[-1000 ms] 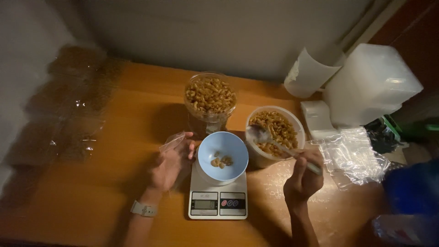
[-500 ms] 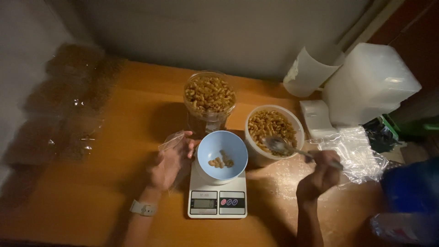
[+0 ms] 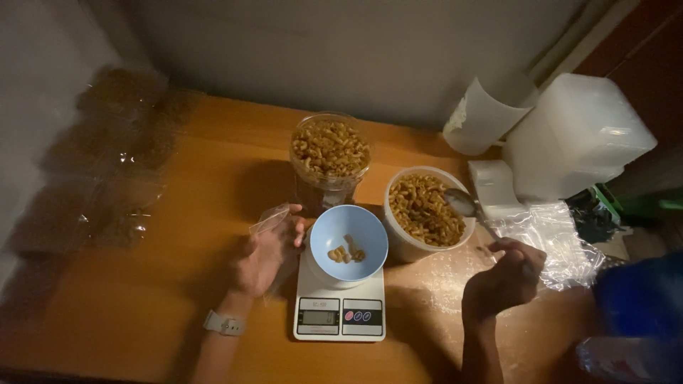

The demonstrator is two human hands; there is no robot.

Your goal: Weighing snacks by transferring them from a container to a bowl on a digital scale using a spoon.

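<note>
1. The spoon (image 3: 466, 206) is sitting with its bowl over the right rim of the white tub of pasta (image 3: 425, 211), its handle slanting down into the right hand (image 3: 504, 279).
2. The right hand's fingers are curling shut around the spoon handle, just right of the tub.
3. The left hand (image 3: 265, 252) is resting on the counter (image 3: 142, 299) beside the blue bowl (image 3: 348, 242), its fingers loosely pinching a small clear plastic bag (image 3: 269, 219).
4. The blue bowl is sitting on a white kitchen scale (image 3: 339, 309) and is holding only a few pasta pieces.
5. A clear jar (image 3: 329, 160) full of pasta is standing just behind the bowl.
6. White lidded containers (image 3: 576, 142) are stacking up at the right, with crumpled clear plastic (image 3: 551, 238) lying in front of them.
7. Filled clear packets (image 3: 107, 171) are lying along the counter's left edge.
</note>
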